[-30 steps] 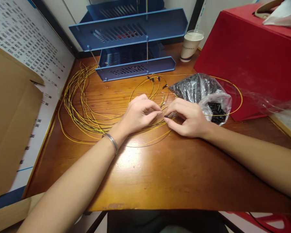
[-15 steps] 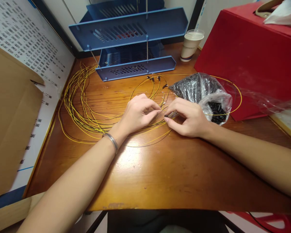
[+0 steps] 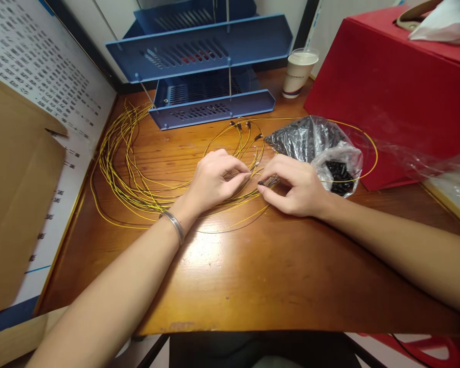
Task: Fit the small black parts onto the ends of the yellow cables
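Note:
My left hand [image 3: 218, 176] is closed in a pinch above a bundle of thin yellow and black wires [image 3: 126, 191]; whatever its fingertips hold is too small to make out. Just to the right, my right hand [image 3: 295, 185] pinches a small black plastic piece [image 3: 261, 183] between thumb and forefinger. A narrow gap separates the two sets of fingertips. Beyond them, several wire ends carry small black connectors [image 3: 257, 137]. Against the back of my right hand lies a clear plastic bag [image 3: 310, 135], its mouth showing many small black pieces [image 3: 339, 174].
A blue slotted desk rack [image 3: 214, 110] stands at the back of the wooden table [image 3: 230, 286], beside a paper cup [image 3: 299, 74]. On the right is a large red box [image 3: 387, 102]. Brown cardboard [image 3: 19, 194] leans at the left against a board with printed text.
The whole view has shifted slightly. Both hands keep nearly the same pinch and position, with the black piece still in my right fingertips.

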`<state>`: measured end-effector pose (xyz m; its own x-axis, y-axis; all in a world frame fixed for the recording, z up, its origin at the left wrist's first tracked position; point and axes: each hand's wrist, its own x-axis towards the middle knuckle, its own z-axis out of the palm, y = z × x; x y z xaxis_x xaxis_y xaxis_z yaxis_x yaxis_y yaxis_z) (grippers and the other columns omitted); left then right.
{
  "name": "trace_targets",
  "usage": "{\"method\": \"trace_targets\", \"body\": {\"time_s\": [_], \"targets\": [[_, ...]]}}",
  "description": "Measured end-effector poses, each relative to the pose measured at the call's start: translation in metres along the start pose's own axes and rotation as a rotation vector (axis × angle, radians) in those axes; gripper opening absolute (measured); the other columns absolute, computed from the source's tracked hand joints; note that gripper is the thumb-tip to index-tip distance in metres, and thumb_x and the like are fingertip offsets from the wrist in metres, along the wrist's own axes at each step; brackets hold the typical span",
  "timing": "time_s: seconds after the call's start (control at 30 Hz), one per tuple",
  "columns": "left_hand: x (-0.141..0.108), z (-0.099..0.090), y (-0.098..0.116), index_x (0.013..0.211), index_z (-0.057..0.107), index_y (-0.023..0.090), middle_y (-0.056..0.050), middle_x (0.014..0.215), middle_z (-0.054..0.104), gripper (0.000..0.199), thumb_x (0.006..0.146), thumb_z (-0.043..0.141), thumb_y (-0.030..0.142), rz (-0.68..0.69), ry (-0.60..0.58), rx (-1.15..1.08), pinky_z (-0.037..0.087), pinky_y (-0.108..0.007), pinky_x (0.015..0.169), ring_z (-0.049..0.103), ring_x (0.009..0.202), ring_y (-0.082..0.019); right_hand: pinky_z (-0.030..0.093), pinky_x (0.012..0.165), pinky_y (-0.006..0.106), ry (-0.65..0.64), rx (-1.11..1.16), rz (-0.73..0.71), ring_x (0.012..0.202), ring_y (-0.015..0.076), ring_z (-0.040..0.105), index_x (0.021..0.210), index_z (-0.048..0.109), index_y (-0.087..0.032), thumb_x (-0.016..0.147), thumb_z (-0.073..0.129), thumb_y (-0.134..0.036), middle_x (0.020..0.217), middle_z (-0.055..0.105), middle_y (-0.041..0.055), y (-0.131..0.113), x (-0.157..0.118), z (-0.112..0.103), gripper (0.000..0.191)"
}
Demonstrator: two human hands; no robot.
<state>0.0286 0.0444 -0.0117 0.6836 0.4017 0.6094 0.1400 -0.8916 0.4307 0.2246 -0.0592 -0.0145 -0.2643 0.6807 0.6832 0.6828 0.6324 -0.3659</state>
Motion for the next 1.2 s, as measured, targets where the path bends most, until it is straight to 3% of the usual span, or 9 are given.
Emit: {"method": "trace_targets", "body": {"time_s": [0.37, 0.53, 0.7, 0.97, 1.2], "targets": [[-0.0005, 0.0007, -0.0020, 0.080, 0.074, 0.017, -0.001, 0.072, 0.071, 0.009, 0.086, 0.071, 0.024, -0.055, -0.013, 0.076, 0.044, -0.029, 0.070, 0.057, 0.070, -0.015, 0.051, 0.064, 0.032, 0.010, -0.001, -0.001, 0.072, 0.0180, 0.062, 0.087, 0.062, -0.019, 0.082, 0.066, -0.013, 0.080, 0.066, 0.0047, -0.0003, 0.0004, 0.0005, 0.009], [0.0000, -0.0013, 0.0006, 0.088, 0.074, 0.016, -0.002, 0.084, 0.076, 0.006, 0.086, 0.071, 0.021, -0.010, 0.003, 0.051, 0.047, -0.031, 0.080, 0.060, 0.079, -0.016, 0.051, 0.064, 0.032, 0.010, 0.006, -0.005, 0.073, 0.0180, 0.062, 0.087, 0.062, -0.020, 0.082, 0.066, -0.013, 0.080, 0.066, 0.0041, -0.0002, 0.0005, 0.0009, 0.009], [0.0004, -0.0016, 0.0019, 0.101, 0.074, 0.017, -0.004, 0.095, 0.078, 0.016, 0.092, 0.065, 0.026, 0.035, -0.063, -0.014, 0.048, -0.035, 0.085, 0.063, 0.084, -0.017, 0.053, 0.068, 0.034, 0.000, 0.017, 0.002, 0.076, 0.0190, 0.064, 0.088, 0.062, -0.021, 0.082, 0.067, -0.014, 0.083, 0.069, 0.0045, 0.0012, -0.0009, 0.0017, 0.011], [-0.0005, -0.0003, -0.0011, 0.089, 0.078, 0.017, -0.004, 0.077, 0.074, 0.017, 0.095, 0.063, 0.025, 0.083, -0.065, -0.009, 0.048, -0.030, 0.070, 0.057, 0.075, -0.016, 0.054, 0.070, 0.034, 0.001, 0.024, 0.001, 0.076, 0.0195, 0.065, 0.089, 0.062, -0.020, 0.081, 0.068, -0.013, 0.084, 0.069, 0.0058, 0.0017, -0.0016, 0.0021, 0.011], [-0.0009, 0.0002, -0.0032, 0.089, 0.079, 0.015, -0.004, 0.076, 0.074, 0.011, 0.090, 0.068, 0.018, 0.127, -0.019, -0.014, 0.049, -0.027, 0.067, 0.057, 0.073, -0.015, 0.054, 0.069, 0.034, -0.002, 0.019, -0.003, 0.076, 0.0197, 0.065, 0.088, 0.062, -0.019, 0.081, 0.067, -0.013, 0.083, 0.069, 0.0059, 0.0011, -0.0010, 0.0020, 0.010]]}}
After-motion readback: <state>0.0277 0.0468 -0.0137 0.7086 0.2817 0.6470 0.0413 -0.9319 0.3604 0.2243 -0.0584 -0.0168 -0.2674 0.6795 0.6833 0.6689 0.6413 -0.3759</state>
